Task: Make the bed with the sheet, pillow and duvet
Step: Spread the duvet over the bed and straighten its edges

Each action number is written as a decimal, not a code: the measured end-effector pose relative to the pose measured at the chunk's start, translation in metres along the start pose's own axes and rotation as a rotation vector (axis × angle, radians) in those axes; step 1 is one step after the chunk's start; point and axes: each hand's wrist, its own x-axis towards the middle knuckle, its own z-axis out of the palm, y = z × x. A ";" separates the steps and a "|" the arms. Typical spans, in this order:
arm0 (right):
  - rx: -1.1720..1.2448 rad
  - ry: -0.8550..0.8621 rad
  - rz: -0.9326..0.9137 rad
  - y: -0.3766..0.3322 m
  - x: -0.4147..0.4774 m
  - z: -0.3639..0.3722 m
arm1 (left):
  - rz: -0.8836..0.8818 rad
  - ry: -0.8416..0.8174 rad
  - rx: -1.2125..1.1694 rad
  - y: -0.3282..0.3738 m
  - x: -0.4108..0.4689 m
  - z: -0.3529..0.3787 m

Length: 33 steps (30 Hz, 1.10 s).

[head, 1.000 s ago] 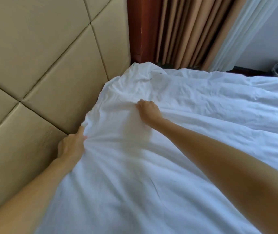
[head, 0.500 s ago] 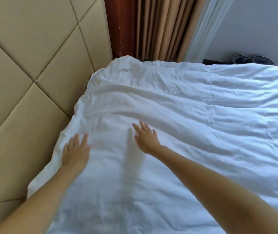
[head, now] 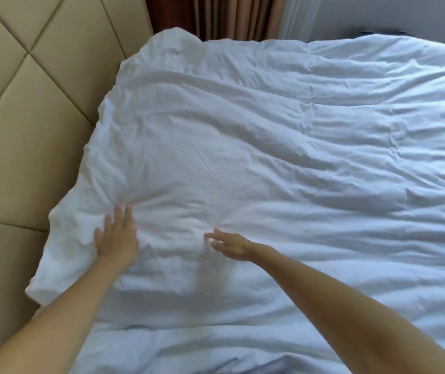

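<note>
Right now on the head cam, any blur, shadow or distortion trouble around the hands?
Head view: right hand is smeared by motion blur, its fingers indistinct; left hand is sharper, flat on the duvet; a soft grey shadow lies on the duvet just below the right hand; wide-angle stretch enlarges both forearms at the bottom corners; no blown-out glare, creases are readable.

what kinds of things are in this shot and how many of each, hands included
hands: 2 (left hand, right hand)
duvet: 1
headboard: 1
curtains: 2 (brown curtain, white curtain)
total: 6
</note>
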 end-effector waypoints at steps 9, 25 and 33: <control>0.198 0.272 -0.059 -0.032 -0.002 -0.037 | -0.157 0.152 -0.153 0.041 0.004 -0.100; -0.063 0.615 -0.081 -0.095 0.150 -0.280 | 0.096 0.241 -0.334 0.132 0.208 -0.246; -0.442 0.381 -0.122 -0.122 0.276 -0.343 | 0.138 0.401 -0.448 0.155 0.359 -0.298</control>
